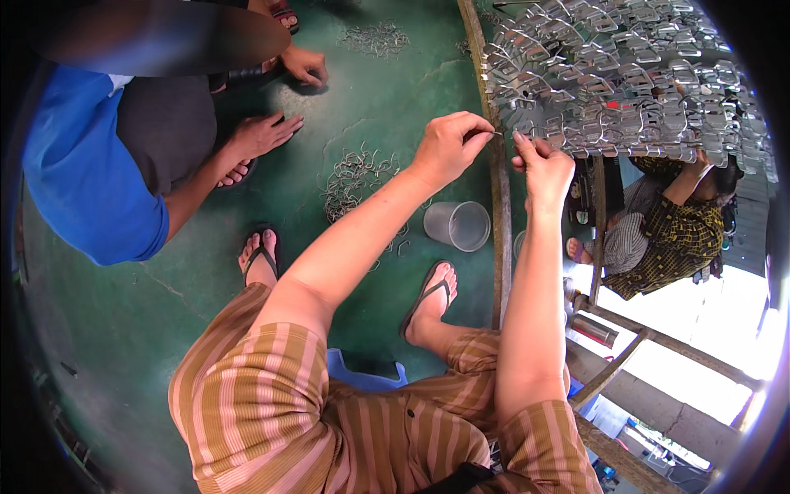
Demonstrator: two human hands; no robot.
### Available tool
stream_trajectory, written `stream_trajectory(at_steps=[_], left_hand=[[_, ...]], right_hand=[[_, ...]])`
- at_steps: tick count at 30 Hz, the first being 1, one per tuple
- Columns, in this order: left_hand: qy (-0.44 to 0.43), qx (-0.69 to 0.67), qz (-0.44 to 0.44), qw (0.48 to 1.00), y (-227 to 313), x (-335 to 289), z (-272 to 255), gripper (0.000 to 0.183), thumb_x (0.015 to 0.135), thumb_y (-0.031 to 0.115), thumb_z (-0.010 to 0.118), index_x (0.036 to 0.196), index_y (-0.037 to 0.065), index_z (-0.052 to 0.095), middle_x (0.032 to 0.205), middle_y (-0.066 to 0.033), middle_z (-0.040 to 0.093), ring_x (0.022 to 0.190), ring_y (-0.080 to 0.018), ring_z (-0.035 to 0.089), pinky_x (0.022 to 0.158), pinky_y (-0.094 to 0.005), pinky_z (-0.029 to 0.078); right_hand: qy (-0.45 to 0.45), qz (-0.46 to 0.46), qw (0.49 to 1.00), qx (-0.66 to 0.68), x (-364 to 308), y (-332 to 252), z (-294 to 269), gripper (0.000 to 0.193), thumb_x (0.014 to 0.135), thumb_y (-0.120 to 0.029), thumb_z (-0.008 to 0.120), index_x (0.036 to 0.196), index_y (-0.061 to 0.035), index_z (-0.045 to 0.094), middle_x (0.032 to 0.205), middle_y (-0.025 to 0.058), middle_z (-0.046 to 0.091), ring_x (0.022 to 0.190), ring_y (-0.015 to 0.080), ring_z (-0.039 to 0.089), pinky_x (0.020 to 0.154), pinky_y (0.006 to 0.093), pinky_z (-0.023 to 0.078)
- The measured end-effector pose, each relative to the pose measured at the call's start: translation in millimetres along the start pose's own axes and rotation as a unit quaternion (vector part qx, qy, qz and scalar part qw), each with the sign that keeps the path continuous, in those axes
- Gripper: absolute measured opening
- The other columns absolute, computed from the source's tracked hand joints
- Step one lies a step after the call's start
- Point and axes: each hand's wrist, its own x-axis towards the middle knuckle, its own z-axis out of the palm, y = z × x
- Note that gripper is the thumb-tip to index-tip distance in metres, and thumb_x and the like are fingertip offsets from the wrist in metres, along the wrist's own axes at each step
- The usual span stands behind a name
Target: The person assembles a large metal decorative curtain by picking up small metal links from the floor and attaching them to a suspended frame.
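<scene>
My left hand point(448, 150) is pinched, with the tip of a thin metal wire piece point(497, 133) showing between thumb and forefinger. A short gap away, my right hand point(545, 171) is closed with thumb and fingertips together just below the hanging metal pieces; what it holds, if anything, is too small to make out. Rows of shiny, bent metal pieces point(634, 90) hang close together at the upper right. Under my left forearm, a heap of curved wire hooks point(354, 177) lies on the green floor.
A translucent plastic cup point(457, 226) lies by my foot. A wooden bar point(499, 222) runs beside it. A co-worker in blue point(99, 181) sits at left, another person point(671, 226) beyond the rack. More hooks point(374, 39) lie farther off; something blue point(366, 375) is beneath me.
</scene>
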Motion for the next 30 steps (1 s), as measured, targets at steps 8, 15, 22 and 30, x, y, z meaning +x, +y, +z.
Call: stream_trajectory(at_steps=[8,15,22,30], left_hand=[[0.062,-0.009,0.024,0.998,3,3,11,0.008,0.071,0.008,0.068,0.077,0.004,0.065,0.069,-0.0074,0.061,0.057,-0.0183,0.058,0.053,-0.0282,0.046],[0.053,0.05,0.127,0.989,1,6,12,0.007,0.067,0.006,0.066,0.073,0.005,0.063,0.068,-0.0079,0.06,0.062,-0.0242,0.058,0.057,-0.0321,0.047],[0.046,0.114,0.199,0.972,-7,18,9,0.009,0.069,0.003,0.066,0.078,0.003,0.064,0.073,-0.0084,0.062,0.065,-0.0209,0.06,0.058,-0.028,0.047],[0.006,0.049,0.084,0.995,-9,35,11,0.009,0.071,0.004,0.067,0.08,0.002,0.066,0.071,-0.0098,0.063,0.059,-0.017,0.059,0.055,-0.0259,0.046]], right_hand=[[-0.021,0.002,1.0,0.017,-5,-6,1,0.02,0.076,-0.013,0.071,0.077,0.0055,0.065,0.065,0.0038,0.06,0.05,0.0076,0.051,0.046,0.0193,0.042],[-0.021,-0.016,1.0,0.007,-8,-8,4,0.023,0.075,-0.017,0.072,0.075,0.0052,0.066,0.061,0.0061,0.061,0.049,0.0096,0.058,0.045,0.022,0.046],[-0.025,-0.009,0.998,0.065,-18,-3,10,0.029,0.072,-0.019,0.075,0.08,0.0069,0.066,0.066,0.0079,0.063,0.054,0.0106,0.059,0.049,0.0221,0.047],[-0.022,0.218,0.901,0.375,-13,24,19,0.027,0.073,-0.014,0.071,0.093,0.0029,0.062,0.074,0.0047,0.06,0.059,0.0105,0.055,0.053,0.0209,0.045]])
